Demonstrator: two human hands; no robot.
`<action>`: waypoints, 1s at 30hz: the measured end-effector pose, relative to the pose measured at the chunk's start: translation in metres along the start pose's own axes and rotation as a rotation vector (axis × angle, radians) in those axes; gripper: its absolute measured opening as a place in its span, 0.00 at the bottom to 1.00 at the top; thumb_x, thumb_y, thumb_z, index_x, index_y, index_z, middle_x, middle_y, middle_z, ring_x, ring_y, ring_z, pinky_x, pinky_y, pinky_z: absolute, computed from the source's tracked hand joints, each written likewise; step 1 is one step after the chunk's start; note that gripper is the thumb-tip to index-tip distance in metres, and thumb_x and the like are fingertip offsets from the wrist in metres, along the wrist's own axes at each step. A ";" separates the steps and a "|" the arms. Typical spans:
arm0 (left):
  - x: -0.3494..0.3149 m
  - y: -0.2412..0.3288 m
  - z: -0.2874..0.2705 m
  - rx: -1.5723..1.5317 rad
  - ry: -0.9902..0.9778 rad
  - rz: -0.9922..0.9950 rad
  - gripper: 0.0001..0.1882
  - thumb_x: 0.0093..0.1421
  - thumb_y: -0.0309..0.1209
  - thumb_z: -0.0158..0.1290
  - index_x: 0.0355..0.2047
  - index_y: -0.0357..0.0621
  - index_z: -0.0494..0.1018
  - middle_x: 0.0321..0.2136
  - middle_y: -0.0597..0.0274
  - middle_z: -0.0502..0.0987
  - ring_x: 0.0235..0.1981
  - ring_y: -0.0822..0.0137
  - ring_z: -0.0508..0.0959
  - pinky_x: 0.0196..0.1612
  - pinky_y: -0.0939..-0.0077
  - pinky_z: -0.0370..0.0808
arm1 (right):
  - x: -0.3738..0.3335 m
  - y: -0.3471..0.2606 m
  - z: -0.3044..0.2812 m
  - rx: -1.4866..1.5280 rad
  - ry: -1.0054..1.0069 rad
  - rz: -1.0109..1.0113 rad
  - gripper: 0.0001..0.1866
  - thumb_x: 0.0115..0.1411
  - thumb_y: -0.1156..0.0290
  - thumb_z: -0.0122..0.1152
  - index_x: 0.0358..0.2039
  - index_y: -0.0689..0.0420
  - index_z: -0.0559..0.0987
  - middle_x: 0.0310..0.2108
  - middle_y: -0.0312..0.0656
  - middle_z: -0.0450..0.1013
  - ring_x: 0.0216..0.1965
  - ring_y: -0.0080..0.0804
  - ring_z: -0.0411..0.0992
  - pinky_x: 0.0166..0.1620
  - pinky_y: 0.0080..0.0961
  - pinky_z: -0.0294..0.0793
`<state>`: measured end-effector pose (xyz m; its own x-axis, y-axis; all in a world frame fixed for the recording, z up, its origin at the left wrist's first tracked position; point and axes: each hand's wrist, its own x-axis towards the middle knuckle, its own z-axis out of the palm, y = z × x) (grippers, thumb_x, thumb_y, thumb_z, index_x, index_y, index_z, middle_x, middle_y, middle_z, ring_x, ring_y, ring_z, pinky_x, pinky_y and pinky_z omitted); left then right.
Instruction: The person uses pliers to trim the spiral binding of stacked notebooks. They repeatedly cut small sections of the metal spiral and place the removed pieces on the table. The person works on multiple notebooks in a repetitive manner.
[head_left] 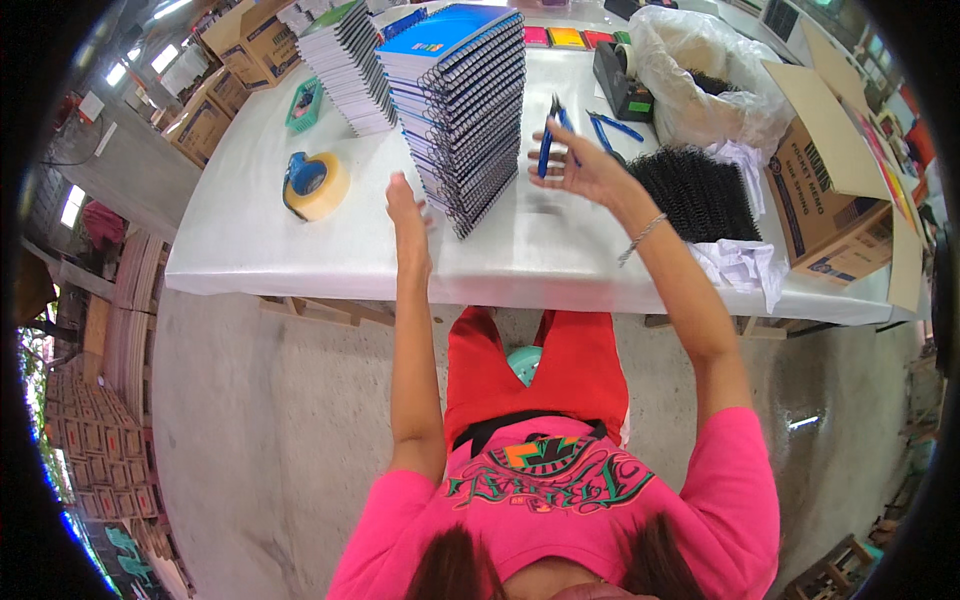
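Note:
A tall stack of spiral notebooks (470, 130) with black wire coils and a blue top cover stands in front of me on the table. My left hand (406, 208) is beside the stack's lower left side, fingers stretched out and slightly blurred, with nothing in it. To the right of the stack, my right hand (585, 172) holds blue-handled pliers (547, 150), their jaws pointing away from me. A second pair of blue-handled pliers (615, 128) lies on the table beyond that hand. Right of my wrist is a pile of black wire coils (695, 195).
A second notebook stack (345, 75), a green basket (304, 104) and a tape roll (318, 187) occupy the left side of the white table (300, 255). A tape dispenser (622, 85), a plastic-lined container (700, 95) and an open cardboard box (830, 205) stand on the right.

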<state>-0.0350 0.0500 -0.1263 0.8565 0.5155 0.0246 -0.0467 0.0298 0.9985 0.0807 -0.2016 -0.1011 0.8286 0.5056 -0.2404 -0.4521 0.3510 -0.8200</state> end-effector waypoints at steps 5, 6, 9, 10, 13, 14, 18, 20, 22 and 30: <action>-0.023 -0.011 0.002 -0.188 -0.168 -0.104 0.53 0.62 0.71 0.40 0.74 0.49 0.38 0.69 0.30 0.44 0.70 0.35 0.51 0.69 0.47 0.54 | 0.035 0.041 -0.021 0.125 -0.031 0.049 0.30 0.65 0.46 0.61 0.52 0.60 0.70 0.47 0.50 0.68 0.45 0.42 0.72 0.48 0.46 0.80; -0.021 -0.011 0.002 -0.248 -0.189 -0.143 0.53 0.62 0.71 0.40 0.74 0.49 0.38 0.69 0.28 0.43 0.71 0.35 0.50 0.70 0.46 0.53 | 0.035 0.042 -0.018 0.083 -0.038 0.046 0.30 0.66 0.45 0.59 0.53 0.59 0.69 0.47 0.48 0.66 0.45 0.42 0.72 0.48 0.45 0.80; -0.020 -0.010 0.001 -0.252 -0.185 -0.116 0.53 0.63 0.70 0.40 0.74 0.49 0.38 0.69 0.29 0.44 0.70 0.35 0.52 0.70 0.49 0.54 | 0.035 0.045 -0.011 -0.067 -0.039 0.031 0.31 0.66 0.44 0.57 0.54 0.59 0.68 0.47 0.47 0.65 0.44 0.42 0.71 0.49 0.43 0.81; -0.019 -0.011 0.002 -0.257 -0.180 -0.101 0.52 0.63 0.70 0.40 0.74 0.49 0.38 0.69 0.29 0.44 0.70 0.36 0.53 0.70 0.49 0.55 | 0.036 0.046 -0.012 -0.074 -0.040 0.030 0.31 0.66 0.43 0.57 0.54 0.59 0.68 0.47 0.46 0.65 0.44 0.41 0.71 0.49 0.43 0.81; -0.014 -0.016 0.002 -0.254 -0.161 -0.062 0.52 0.64 0.70 0.40 0.74 0.47 0.41 0.68 0.29 0.45 0.68 0.37 0.57 0.69 0.51 0.58 | 0.034 0.047 -0.010 -0.091 -0.035 0.023 0.32 0.66 0.42 0.56 0.54 0.58 0.68 0.46 0.46 0.64 0.44 0.41 0.71 0.49 0.42 0.80; -0.012 -0.019 0.001 -0.242 -0.153 -0.053 0.52 0.64 0.70 0.40 0.74 0.46 0.41 0.68 0.29 0.46 0.67 0.37 0.58 0.69 0.51 0.58 | 0.032 0.047 -0.010 -0.093 -0.027 0.018 0.32 0.66 0.42 0.57 0.54 0.58 0.68 0.47 0.47 0.64 0.44 0.41 0.71 0.49 0.42 0.80; -0.008 -0.013 0.000 -0.222 -0.153 -0.076 0.51 0.64 0.69 0.40 0.73 0.44 0.44 0.68 0.36 0.50 0.66 0.41 0.60 0.67 0.54 0.61 | 0.021 0.038 -0.009 -0.177 0.044 -0.023 0.34 0.66 0.39 0.54 0.53 0.60 0.68 0.45 0.45 0.66 0.41 0.36 0.71 0.47 0.37 0.79; -0.001 -0.010 -0.013 0.005 -0.053 0.086 0.44 0.67 0.64 0.39 0.71 0.44 0.51 0.67 0.41 0.55 0.67 0.46 0.60 0.67 0.54 0.59 | 0.005 0.028 0.018 -0.464 0.172 -0.234 0.37 0.66 0.36 0.51 0.52 0.63 0.68 0.38 0.43 0.67 0.37 0.35 0.72 0.45 0.34 0.77; -0.005 0.009 -0.005 0.150 0.024 0.265 0.38 0.70 0.60 0.38 0.68 0.44 0.58 0.64 0.44 0.59 0.66 0.50 0.61 0.66 0.54 0.60 | -0.007 0.010 0.029 -0.779 0.317 -0.486 0.39 0.67 0.33 0.45 0.48 0.64 0.71 0.30 0.43 0.68 0.33 0.33 0.71 0.40 0.30 0.73; -0.032 0.109 0.035 0.187 0.103 0.847 0.24 0.72 0.45 0.48 0.60 0.43 0.69 0.51 0.55 0.71 0.50 0.65 0.72 0.54 0.68 0.70 | -0.089 -0.073 0.090 -1.431 0.318 -1.338 0.37 0.57 0.37 0.63 0.49 0.60 0.79 0.37 0.51 0.75 0.40 0.44 0.74 0.45 0.37 0.73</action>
<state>-0.0495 0.0072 -0.0164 0.5208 0.3762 0.7663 -0.5535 -0.5346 0.6386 0.0105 -0.2010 0.0272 0.4468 0.3129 0.8382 0.8105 -0.5382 -0.2312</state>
